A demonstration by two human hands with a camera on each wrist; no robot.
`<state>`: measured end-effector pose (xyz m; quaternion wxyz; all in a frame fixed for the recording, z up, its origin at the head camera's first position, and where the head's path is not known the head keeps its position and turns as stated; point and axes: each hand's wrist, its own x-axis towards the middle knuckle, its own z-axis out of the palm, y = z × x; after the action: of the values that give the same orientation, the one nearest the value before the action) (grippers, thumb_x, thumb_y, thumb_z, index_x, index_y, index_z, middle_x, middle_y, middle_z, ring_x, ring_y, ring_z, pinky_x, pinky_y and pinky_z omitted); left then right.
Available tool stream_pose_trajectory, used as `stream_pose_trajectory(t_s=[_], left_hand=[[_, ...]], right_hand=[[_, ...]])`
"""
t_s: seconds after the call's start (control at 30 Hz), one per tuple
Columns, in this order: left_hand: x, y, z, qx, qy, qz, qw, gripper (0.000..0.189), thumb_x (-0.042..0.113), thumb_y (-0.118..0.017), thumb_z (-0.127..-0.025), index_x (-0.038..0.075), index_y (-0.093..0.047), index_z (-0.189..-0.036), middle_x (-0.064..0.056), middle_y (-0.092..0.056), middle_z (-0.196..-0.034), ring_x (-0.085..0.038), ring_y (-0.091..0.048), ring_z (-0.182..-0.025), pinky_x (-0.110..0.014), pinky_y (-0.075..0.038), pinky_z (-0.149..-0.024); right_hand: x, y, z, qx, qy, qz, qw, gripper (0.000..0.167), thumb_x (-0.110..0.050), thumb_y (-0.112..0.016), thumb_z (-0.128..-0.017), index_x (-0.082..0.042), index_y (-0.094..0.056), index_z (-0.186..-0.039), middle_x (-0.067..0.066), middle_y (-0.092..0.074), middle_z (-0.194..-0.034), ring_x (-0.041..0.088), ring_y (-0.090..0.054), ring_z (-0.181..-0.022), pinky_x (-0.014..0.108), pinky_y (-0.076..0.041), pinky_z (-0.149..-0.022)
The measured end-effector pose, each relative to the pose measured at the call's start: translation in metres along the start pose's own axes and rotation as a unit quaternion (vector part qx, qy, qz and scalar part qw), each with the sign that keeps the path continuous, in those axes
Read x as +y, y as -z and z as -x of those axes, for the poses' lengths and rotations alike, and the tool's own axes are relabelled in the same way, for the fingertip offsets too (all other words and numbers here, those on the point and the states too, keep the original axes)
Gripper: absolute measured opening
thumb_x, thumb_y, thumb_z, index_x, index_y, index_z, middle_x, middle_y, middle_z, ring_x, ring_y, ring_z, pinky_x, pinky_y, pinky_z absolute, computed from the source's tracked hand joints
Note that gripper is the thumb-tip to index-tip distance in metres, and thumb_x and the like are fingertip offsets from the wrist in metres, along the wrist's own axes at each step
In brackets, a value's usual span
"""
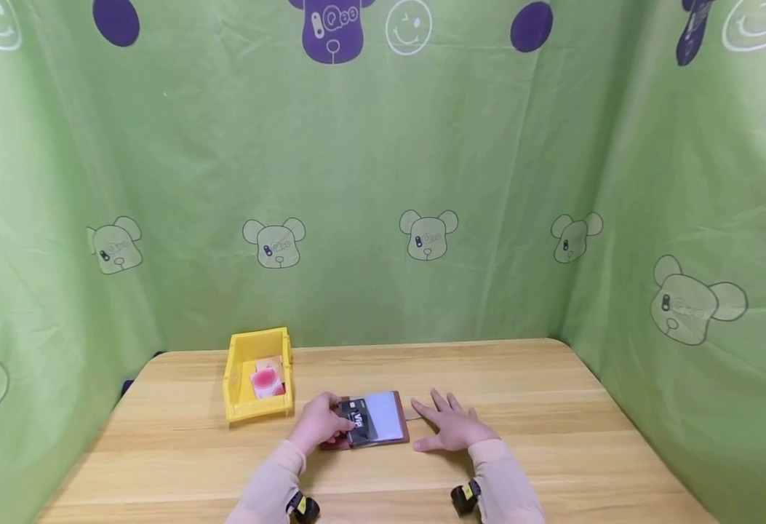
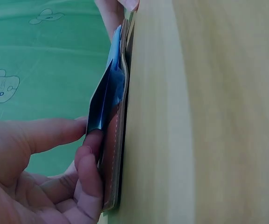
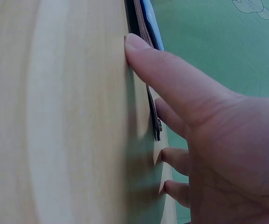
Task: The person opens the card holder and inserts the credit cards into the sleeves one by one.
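Note:
A brown leather card wallet [image 1: 404, 421] lies opened out on the table, with clear sleeves inside. My left hand [image 1: 319, 422] is at its left side, pinching a sleeve leaf with a black VIP card [image 1: 359, 409] between thumb and fingers. The left wrist view has that leaf [image 2: 97, 105] raised at an angle above the stitched cover [image 2: 113, 158]. A pale blue-white sleeve [image 1: 383, 416] faces up on the right half. My right hand [image 1: 451, 428] is spread beside the right edge, thumb tip at the tabletop, near the wallet's closing strap [image 3: 153, 112].
A yellow bin [image 1: 238, 386] stands at the back left, holding pink and white cards [image 1: 268, 380]. Green printed curtains [image 1: 356, 306] rise behind and on both sides of the wooden table [image 1: 553, 466].

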<state>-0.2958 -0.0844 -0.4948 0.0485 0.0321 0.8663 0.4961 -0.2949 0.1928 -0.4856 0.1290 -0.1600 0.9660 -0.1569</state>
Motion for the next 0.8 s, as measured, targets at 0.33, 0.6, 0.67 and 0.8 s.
stream_pose_trajectory(t_s=[0.33,0.6,0.67,0.8], left_hand=[[0.005,-0.003,-0.004,-0.013,0.009,0.019,0.9997,0.057,-0.002,-0.071,-0.08,-0.011,-0.05,-0.132,-0.01,-0.061,-0.079,-0.011,-0.057,-0.055,-0.024,-0.056,-0.049],[0.012,-0.01,-0.006,-0.008,-0.003,0.069,0.9976,0.061,-0.01,-0.069,-0.077,-0.017,-0.045,-0.133,-0.008,-0.057,-0.08,-0.009,-0.056,-0.052,-0.025,-0.057,-0.049],[0.014,-0.012,-0.007,-0.004,-0.001,0.073,0.9973,0.06,-0.011,-0.069,-0.077,-0.017,-0.046,-0.132,-0.009,-0.057,-0.082,-0.01,-0.057,-0.053,-0.025,-0.057,-0.05],[0.015,-0.016,-0.01,0.004,0.001,0.077,0.997,0.058,-0.012,-0.071,-0.075,-0.018,-0.049,-0.128,-0.011,-0.057,-0.084,-0.011,-0.059,-0.055,-0.028,-0.059,-0.052]], right_hand=[[0.001,-0.001,-0.002,-0.006,-0.004,0.003,1.0,0.085,-0.059,-0.066,-0.082,-0.025,-0.033,-0.152,0.021,-0.016,-0.162,0.052,-0.014,-0.146,0.08,-0.014,-0.109],[0.0,-0.001,-0.001,0.005,-0.004,0.005,1.0,0.086,-0.059,-0.068,-0.08,-0.024,-0.035,-0.151,0.023,-0.018,-0.161,0.054,-0.015,-0.145,0.08,-0.012,-0.109],[0.0,-0.001,-0.001,0.007,-0.003,0.007,0.9999,0.086,-0.059,-0.068,-0.08,-0.023,-0.035,-0.151,0.024,-0.018,-0.16,0.054,-0.015,-0.144,0.08,-0.012,-0.109],[0.0,-0.001,-0.002,0.009,-0.001,0.008,0.9999,0.086,-0.059,-0.068,-0.08,-0.023,-0.036,-0.151,0.024,-0.018,-0.16,0.054,-0.015,-0.144,0.08,-0.012,-0.109]])
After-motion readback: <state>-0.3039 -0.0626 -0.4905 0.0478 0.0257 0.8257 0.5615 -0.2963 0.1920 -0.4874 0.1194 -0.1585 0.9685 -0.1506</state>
